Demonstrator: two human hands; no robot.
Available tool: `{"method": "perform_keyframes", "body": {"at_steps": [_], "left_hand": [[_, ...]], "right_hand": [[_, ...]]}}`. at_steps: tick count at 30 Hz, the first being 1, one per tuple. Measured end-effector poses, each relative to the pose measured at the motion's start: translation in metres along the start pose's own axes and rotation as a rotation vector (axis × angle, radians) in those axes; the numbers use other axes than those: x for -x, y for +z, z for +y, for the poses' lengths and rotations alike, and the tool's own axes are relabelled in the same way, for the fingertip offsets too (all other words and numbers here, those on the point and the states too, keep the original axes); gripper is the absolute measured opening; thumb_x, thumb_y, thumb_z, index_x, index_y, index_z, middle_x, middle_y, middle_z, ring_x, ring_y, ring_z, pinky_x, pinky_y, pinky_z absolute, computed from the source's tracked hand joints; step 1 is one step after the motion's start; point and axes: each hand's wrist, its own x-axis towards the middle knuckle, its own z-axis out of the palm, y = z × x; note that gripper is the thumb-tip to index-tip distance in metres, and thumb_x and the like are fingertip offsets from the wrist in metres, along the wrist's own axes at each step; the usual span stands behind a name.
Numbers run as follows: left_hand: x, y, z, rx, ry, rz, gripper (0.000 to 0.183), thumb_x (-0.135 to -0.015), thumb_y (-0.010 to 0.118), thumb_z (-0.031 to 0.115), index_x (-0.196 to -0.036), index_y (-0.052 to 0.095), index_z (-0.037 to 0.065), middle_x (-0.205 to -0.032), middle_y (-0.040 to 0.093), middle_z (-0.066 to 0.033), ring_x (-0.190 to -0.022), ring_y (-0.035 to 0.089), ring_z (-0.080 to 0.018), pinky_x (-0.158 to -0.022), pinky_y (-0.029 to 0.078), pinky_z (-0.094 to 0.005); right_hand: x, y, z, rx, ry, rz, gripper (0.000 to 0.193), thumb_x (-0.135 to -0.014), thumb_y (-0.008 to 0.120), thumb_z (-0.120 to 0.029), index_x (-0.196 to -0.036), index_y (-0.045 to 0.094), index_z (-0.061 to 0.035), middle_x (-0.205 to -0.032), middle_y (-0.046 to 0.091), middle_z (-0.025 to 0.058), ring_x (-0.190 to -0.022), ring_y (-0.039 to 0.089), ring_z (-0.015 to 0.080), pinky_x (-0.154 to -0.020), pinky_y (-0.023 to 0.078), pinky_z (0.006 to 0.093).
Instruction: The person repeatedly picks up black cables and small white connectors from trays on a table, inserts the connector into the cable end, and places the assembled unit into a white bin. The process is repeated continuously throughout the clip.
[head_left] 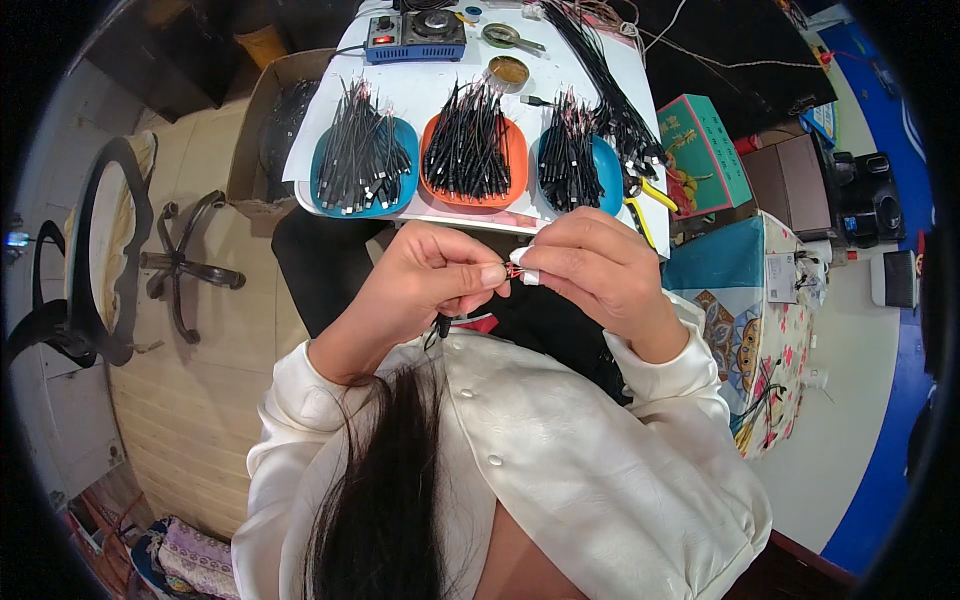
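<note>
White tabletop [420, 95] at the far side carries 3 shallow dishes of black cable pieces, 2 blue and 1 orange [468, 152]. Nearer, left hand [425, 275] and right hand [598, 268], a fingertip wrapped in white tape, pinch a thin black cable with bared reddish wire ends [512, 270] between them. It looks light, limp and fragile at the tips, best gripped on the insulation.

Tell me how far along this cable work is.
Looks done: three trays hold batches of black cables, left blue tray, orange tray, right blue tray. In hand: left hand and right hand pinch one cable end between them. Probably left: the loose bundle on the table; which piles are finished is unclear.
</note>
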Motion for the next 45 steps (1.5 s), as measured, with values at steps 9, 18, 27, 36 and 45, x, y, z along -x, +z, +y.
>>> {"method": "perform_keyframes", "body": {"at_steps": [9,18,27,36,45], "left_hand": [[0.003,0.004,-0.001,-0.221,0.109,0.049,0.011,-0.086,0.065,0.005,-0.085,0.068,-0.005,-0.062,0.056,-0.0016,-0.055,0.046,-0.0048,-0.048,0.033,-0.0197],[0.002,0.008,-0.008,-1.098,0.693,0.149,0.010,-0.081,0.067,0.002,-0.086,0.066,-0.006,-0.062,0.058,-0.0088,-0.050,0.053,-0.0189,-0.048,0.041,-0.0263],[0.000,0.004,-0.014,-1.519,0.960,0.011,0.025,-0.070,0.065,-0.002,-0.095,0.062,-0.007,-0.068,0.055,-0.0107,-0.056,0.056,-0.0233,-0.047,0.042,-0.0323],[0.005,0.011,-0.015,-0.788,0.521,0.198,0.008,-0.081,0.067,0.001,-0.086,0.066,-0.005,-0.064,0.060,-0.0115,-0.052,0.054,-0.0177,-0.049,0.041,-0.0274],[0.001,0.005,-0.026,-1.393,0.971,0.034,0.007,-0.081,0.064,0.001,-0.086,0.064,-0.003,-0.064,0.057,-0.0105,-0.053,0.056,-0.0237,-0.049,0.043,-0.0302]], "right_hand": [[0.008,0.007,0.004,-0.257,0.164,0.004,0.022,-0.069,0.071,0.002,-0.090,0.065,-0.0027,-0.085,0.062,0.0092,-0.076,0.060,0.0245,-0.065,0.048,0.0323],[0.021,0.014,0.000,-0.546,0.557,-0.020,0.008,-0.081,0.064,-0.002,-0.088,0.062,-0.0014,-0.084,0.061,0.0042,-0.075,0.057,0.0115,-0.064,0.045,0.0246],[0.025,0.012,0.002,-1.042,1.133,-0.142,0.013,-0.087,0.063,-0.008,-0.098,0.063,-0.0008,-0.086,0.062,0.0030,-0.074,0.056,0.0090,-0.066,0.045,0.0215],[0.020,0.008,-0.009,0.219,-0.067,0.049,0.030,-0.070,0.072,-0.005,-0.099,0.062,-0.0010,-0.090,0.060,0.0103,-0.077,0.059,0.0270,-0.065,0.049,0.0349],[0.028,0.014,-0.006,-0.922,1.038,-0.246,0.006,-0.089,0.058,-0.007,-0.088,0.058,-0.0015,-0.079,0.056,0.0016,-0.066,0.049,0.0068,-0.060,0.040,0.0211]]}}
